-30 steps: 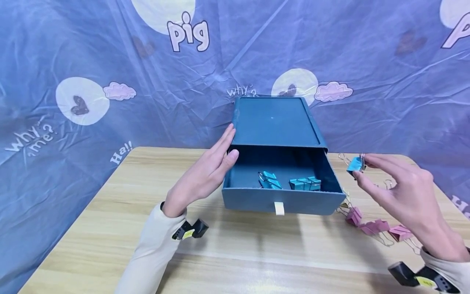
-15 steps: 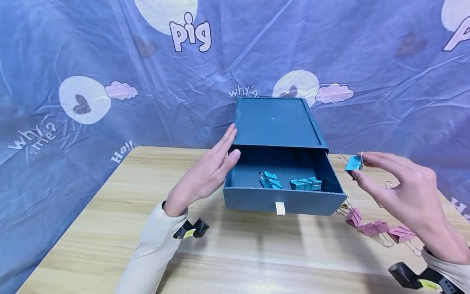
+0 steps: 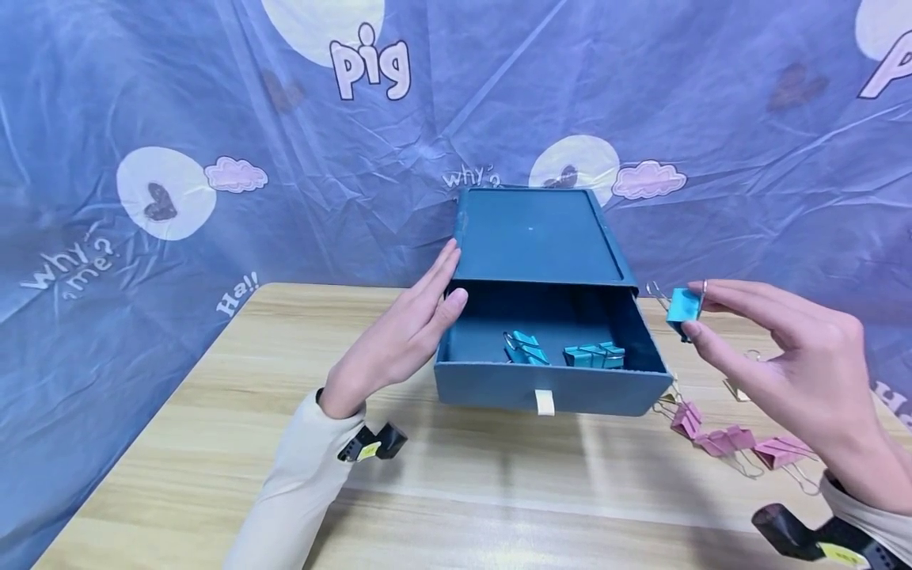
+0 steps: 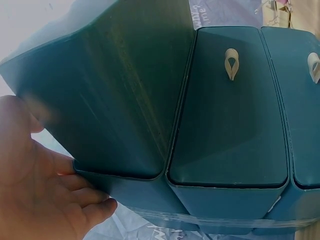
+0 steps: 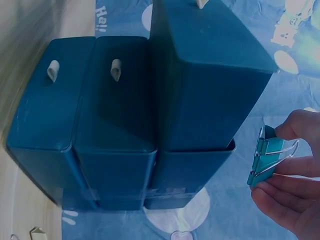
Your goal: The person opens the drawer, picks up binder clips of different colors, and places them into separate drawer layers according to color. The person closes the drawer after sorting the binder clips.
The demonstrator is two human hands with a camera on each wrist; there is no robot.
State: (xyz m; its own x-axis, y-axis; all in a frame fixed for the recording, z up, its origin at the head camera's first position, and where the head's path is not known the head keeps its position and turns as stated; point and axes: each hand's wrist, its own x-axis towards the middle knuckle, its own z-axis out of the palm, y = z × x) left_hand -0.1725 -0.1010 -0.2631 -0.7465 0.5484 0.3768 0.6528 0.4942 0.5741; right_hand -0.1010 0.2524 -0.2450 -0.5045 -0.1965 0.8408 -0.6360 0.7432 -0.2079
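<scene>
A blue drawer cabinet [image 3: 534,233] stands on the table with its top drawer [image 3: 492,388] pulled out. Two teal binder clips [image 3: 594,356] lie inside that drawer. My left hand [image 3: 395,340] rests against the cabinet's left side, fingers straight and thumb by the drawer's edge. To the right of the cabinet, my right hand [image 3: 805,356] pinches another teal binder clip [image 3: 684,305] between thumb and fingers, raised over the table. The right wrist view shows this clip's wire handles and teal body [image 5: 267,155] beside the opened drawer.
Several pink binder clips [image 3: 727,441] lie on the wooden table [image 3: 235,412] right of the drawer, with a gold-coloured clip [image 3: 737,389] partly behind my right hand. Two lower drawers, one with a loop pull [image 4: 231,64], are closed. A printed blue cloth [image 3: 285,214] hangs behind.
My right hand has lifted the teal binder clip slightly, and the clip has shifted a little left toward the cabinet. My left hand stays against the cabinet's side.
</scene>
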